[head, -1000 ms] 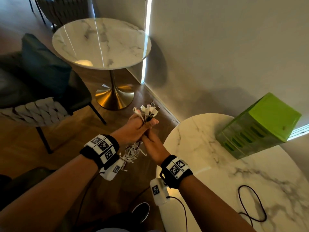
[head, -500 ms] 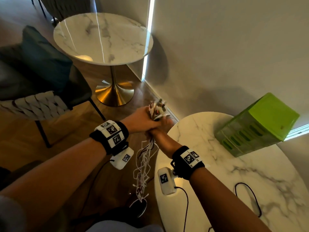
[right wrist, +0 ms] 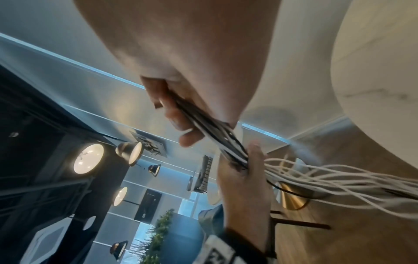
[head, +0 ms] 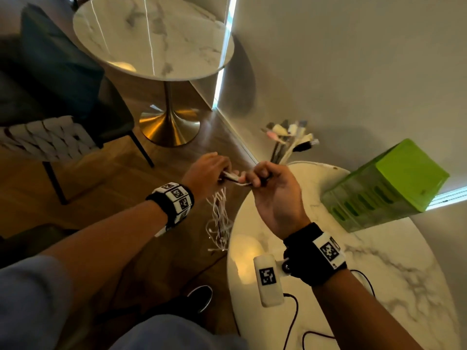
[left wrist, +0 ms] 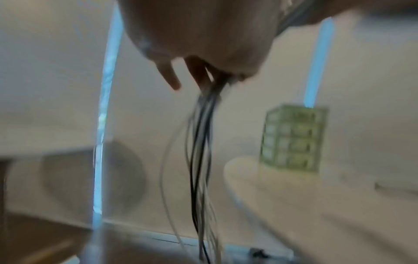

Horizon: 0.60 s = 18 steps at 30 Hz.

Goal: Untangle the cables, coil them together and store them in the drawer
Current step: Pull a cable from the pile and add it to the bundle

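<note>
Cables [head: 235,178] bundle level between hands, plug ends up-right, tails hanging; left hand [head: 207,173], right hand [head: 274,193] both gripping.

Both forearms were bare. Each wrist wore a black band [head: 304,253] set with white square tiles printed with black-and-white fiducial markers [head: 329,251]. A white oblong camera pod [head: 268,282] with its own marker hung below the right wrist, trailing a thin black cable [head: 293,317]. A grey-blue sleeve [head: 30,299] covered the left upper arm.
</note>
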{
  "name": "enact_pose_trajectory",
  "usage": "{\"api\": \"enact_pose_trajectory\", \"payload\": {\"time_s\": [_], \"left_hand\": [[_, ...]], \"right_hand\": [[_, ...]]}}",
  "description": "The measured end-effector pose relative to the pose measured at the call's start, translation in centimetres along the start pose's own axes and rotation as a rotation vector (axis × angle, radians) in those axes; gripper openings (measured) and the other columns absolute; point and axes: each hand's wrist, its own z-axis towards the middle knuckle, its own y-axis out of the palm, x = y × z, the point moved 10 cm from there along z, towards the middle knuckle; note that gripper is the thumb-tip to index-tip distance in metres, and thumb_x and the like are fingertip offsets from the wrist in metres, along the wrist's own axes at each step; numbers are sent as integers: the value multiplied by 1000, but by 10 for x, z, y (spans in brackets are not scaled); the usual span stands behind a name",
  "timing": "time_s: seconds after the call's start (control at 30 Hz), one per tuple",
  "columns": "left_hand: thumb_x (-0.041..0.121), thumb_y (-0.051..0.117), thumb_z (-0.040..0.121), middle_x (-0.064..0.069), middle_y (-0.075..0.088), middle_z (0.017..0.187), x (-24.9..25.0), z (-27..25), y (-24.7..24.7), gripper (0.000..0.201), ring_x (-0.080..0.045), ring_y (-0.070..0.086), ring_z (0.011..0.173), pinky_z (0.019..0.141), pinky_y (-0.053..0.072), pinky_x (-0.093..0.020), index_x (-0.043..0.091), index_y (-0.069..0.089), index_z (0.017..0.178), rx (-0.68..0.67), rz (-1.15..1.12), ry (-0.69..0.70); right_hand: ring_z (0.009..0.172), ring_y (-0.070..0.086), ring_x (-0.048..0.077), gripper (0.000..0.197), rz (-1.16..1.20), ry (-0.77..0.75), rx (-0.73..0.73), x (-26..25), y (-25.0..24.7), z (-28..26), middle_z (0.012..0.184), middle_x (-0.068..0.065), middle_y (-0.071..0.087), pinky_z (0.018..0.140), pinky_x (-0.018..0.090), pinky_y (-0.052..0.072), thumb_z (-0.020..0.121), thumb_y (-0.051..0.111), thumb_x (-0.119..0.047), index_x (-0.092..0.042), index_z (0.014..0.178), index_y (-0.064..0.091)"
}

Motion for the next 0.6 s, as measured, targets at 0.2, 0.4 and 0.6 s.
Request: {"api": "enact_pose_trajectory", "payload": {"time_s": [0.2, 0.4, 0.6], "left_hand": [[13, 68, 95, 8, 70, 86, -50, -28, 40, 9, -7, 67, 75, 66, 50, -21, 19, 63, 100, -289, -547, -501], [38, 68, 95, 7, 74, 94, -13, -102, 101, 27, -14, 69, 88, 86, 53, -32, 13, 59, 97, -1058, -386, -381], [80, 75, 61, 7, 37, 160, -29, -88, 68, 124, -14, 37, 145, 117, 36, -39, 30, 17, 159, -885, -712, -517]], "right_hand": [[57, 37, 21, 29, 55, -142, -68, -51, 8, 12, 61, -1, 27, 94, 45, 52, 96, 36, -25, -19, 69, 42], [55, 13, 17, 30, -265, 25, 98, -36, -32, 26, 63, -1, 13, 57, 32, 25, 93, 40, -18, -24, 67, 29], [51, 19, 13, 34, -398, 72, -60, -18, -35, 9, 60, -2, 23, 50, 26, 28, 93, 45, -4, -21, 67, 32]]}}
